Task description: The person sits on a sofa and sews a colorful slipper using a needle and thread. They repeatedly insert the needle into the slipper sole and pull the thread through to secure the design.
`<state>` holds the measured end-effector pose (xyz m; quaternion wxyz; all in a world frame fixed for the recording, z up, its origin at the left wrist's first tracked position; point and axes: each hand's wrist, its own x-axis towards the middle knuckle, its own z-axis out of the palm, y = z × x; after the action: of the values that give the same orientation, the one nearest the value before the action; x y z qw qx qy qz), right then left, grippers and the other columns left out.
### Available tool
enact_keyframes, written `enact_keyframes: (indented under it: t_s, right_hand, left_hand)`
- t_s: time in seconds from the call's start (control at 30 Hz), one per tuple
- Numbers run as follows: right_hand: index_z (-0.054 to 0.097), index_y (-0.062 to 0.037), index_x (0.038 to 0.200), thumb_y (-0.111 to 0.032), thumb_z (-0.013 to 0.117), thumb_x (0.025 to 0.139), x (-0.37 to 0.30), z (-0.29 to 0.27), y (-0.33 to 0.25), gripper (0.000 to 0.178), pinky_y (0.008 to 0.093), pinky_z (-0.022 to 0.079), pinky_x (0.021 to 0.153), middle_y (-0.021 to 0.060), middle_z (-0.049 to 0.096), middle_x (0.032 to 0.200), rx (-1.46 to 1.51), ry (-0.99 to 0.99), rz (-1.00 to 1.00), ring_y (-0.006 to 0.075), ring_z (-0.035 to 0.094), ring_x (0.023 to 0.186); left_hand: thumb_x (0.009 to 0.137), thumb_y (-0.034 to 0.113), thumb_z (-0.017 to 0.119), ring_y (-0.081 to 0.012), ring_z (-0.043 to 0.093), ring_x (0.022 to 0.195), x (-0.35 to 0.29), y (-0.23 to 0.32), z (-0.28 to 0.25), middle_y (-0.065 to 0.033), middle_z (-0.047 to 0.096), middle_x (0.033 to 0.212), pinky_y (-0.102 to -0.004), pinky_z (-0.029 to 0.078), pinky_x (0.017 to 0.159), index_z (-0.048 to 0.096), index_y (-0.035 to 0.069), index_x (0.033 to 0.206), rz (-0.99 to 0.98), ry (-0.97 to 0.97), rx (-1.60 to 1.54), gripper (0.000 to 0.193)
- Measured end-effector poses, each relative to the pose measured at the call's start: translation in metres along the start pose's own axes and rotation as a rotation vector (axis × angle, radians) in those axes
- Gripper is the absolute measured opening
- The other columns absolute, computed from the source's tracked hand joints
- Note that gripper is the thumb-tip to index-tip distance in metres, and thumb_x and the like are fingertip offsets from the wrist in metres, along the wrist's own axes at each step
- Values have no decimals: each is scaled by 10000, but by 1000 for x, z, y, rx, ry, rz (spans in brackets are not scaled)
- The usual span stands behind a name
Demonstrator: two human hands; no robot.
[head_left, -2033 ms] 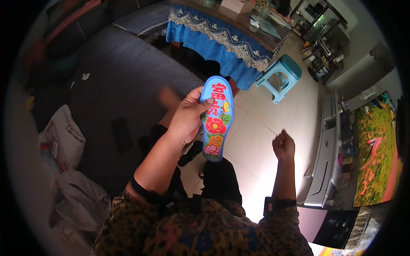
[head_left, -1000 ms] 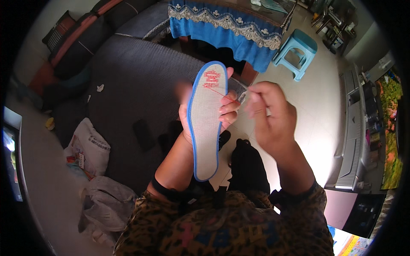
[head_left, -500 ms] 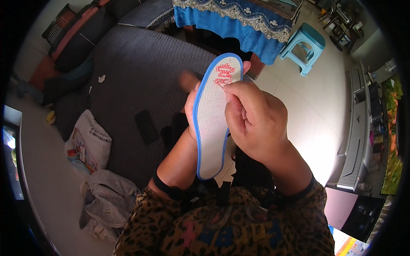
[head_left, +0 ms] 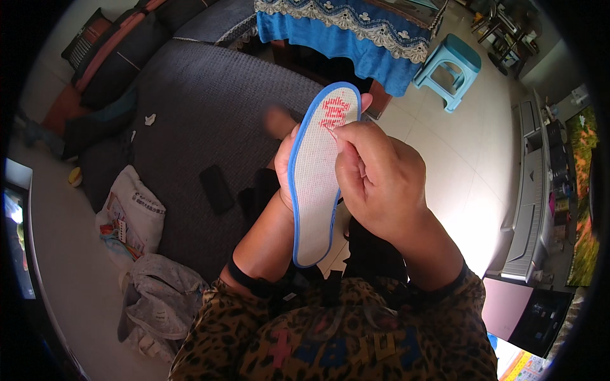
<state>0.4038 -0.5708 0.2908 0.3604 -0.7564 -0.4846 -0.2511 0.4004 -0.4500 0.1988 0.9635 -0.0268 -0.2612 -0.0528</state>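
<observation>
A pale insole (head_left: 314, 184) with blue edging is held upright in front of me, its toe end at the top. Red stitching (head_left: 334, 109) covers part of that upper end. My left hand (head_left: 284, 166) grips the insole from behind; a fingertip shows past its right edge, and most of the fingers are hidden. Over the insole's right side, my right hand (head_left: 381, 178) is closed in a pinch just below the stitching. A short red thread (head_left: 331, 131) runs from the stitches to those fingertips; whether a needle is there I cannot make out.
A dark quilted sofa (head_left: 190, 95) spreads to the left, with a dark phone-like object (head_left: 216, 189) on it. A white bag (head_left: 143, 206) and a grey cloth (head_left: 165, 298) lie beside it. Ahead are a blue-draped table (head_left: 330, 35) and a blue stool (head_left: 450, 66).
Both hands and the insole keep nearly the same place. The insole's top end has dipped slightly, and the right fingertips stay at the stitching.
</observation>
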Motion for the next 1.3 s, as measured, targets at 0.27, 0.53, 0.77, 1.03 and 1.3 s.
enact_keyframes:
  t_s: [0.27, 0.53, 0.77, 1.03, 1.3]
  right_hand:
    - [544, -15, 993, -18, 616, 828, -1, -3, 1, 179, 362, 486, 509, 146, 599, 704, 75, -24, 85, 271, 636, 599]
    - [601, 34, 1057, -37, 513, 956, -26, -22, 52, 152, 199, 337, 464, 22, 560, 701, 1143, -33, 777, 51, 455, 520]
    - [572, 50, 1138, -8, 488, 942, -54, -16, 79, 221, 174, 360, 468, 57, 627, 832, 1597, -31, 672, 43, 509, 565]
    - [583, 33, 1140, -25, 497, 945, -52, 1, 78, 221, 171, 357, 468, 62, 644, 863, 1673, 11, 704, 39, 494, 549]
    - [605, 24, 1136, -29, 515, 935, -55, 3, 82, 227, 172, 353, 462, 71, 662, 879, 1716, 4, 682, 44, 481, 532]
  left_hand:
    - [889, 491, 525, -197, 540, 1040, -4, 2, 17, -122, 505, 1288, -311, 480, 847, 259, 10, 1504, -20, 90, 416, 825]
    - [756, 49, 803, -155, 604, 1034, 7, -7, 48, -112, 610, 1191, -302, 490, 921, 378, 8, 1450, 334, 163, 1721, 815]
    - [709, 67, 833, -174, 675, 837, 6, -19, 68, -147, 671, 992, -288, 548, 760, 578, 4, 1302, 474, 49, 1977, 648]
    - [690, 22, 835, -166, 654, 907, 4, -16, 66, -139, 660, 1028, -290, 526, 811, 553, -19, 1318, 451, 106, 1911, 690]
    - [705, -47, 807, -173, 620, 1052, 2, -17, 71, -148, 646, 1144, -308, 487, 925, 508, -51, 1346, 368, 111, 1862, 708]
